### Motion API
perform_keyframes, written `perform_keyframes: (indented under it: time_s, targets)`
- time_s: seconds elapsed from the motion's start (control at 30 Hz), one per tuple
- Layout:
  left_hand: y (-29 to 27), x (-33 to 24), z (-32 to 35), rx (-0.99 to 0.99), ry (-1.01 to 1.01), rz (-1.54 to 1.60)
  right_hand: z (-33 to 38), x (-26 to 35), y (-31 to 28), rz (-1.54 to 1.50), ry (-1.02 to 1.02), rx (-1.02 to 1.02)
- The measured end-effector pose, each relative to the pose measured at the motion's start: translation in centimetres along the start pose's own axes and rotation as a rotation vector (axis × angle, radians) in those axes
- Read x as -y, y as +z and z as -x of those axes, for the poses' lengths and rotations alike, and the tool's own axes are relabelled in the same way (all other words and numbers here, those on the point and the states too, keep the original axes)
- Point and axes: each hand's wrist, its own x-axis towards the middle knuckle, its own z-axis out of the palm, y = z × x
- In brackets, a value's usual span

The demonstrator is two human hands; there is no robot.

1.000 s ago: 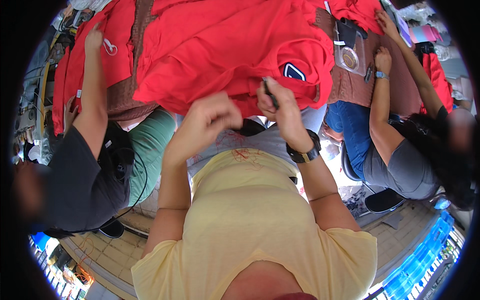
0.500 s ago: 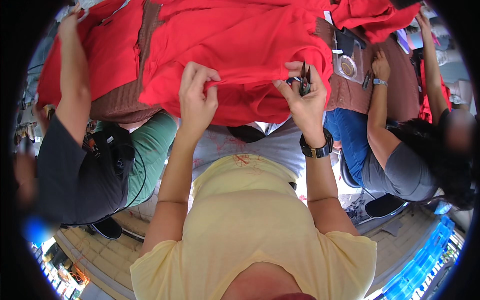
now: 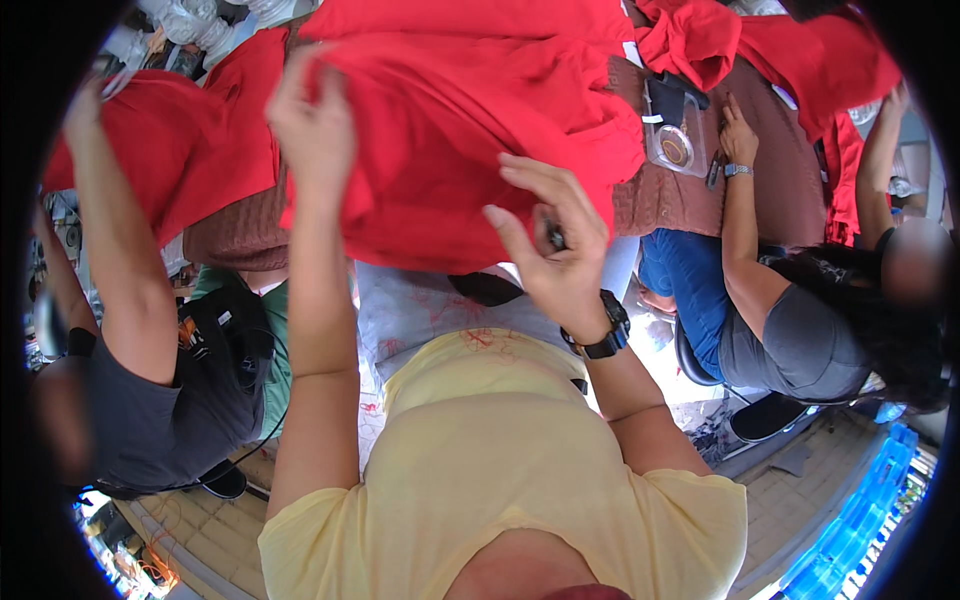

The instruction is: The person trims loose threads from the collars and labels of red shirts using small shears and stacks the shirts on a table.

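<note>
Red cloth (image 3: pixel 450 130) lies across the table in front of me in loose folds, its near edge hanging over my lap. My left hand (image 3: pixel 312 125) is raised at the cloth's left part. Motion smears its fingers, so I cannot tell whether they grip the fabric. Near the front edge of the cloth, my right hand (image 3: pixel 565 245) has its thumb and forefinger apart. Dark thread snips (image 3: pixel 552 236) are tucked in that palm, mostly hidden by the hand; earlier their pointed blades showed.
A brown textured cover (image 3: pixel 660 205) lies on the table. A clear plastic box (image 3: pixel 678 140) holding a round item and dark cloth stands to the right. Co-workers sit on both sides: one arm (image 3: pixel 120 220) at left, a hand wearing a watch (image 3: pixel 738 140) at right, with more red cloth beside them.
My left hand has moved up and left. My right hand has come off the cloth, down and toward me, with the snips turned into the palm. The cloth between them has spread flatter.
</note>
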Motion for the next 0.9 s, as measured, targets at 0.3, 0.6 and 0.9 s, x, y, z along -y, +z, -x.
perform_keyframes:
  time_s: [0.3, 0.6, 0.9]
  targets:
    - [-0.9, 2.0, -2.8, -0.029, 0.288, -0.668, 1.6, -8.5, -8.0, 0.386, 0.29, -0.241]
    - [11.3, -2.4, 12.0, 0.858, -0.073, 0.218, -0.6, -11.0, -6.4, 0.153, 0.318, -0.317]
    - [1.4, -0.9, 2.4, 0.21, -0.369, 0.144, 0.1, -8.1, -8.6, 0.059, 0.326, -0.21]
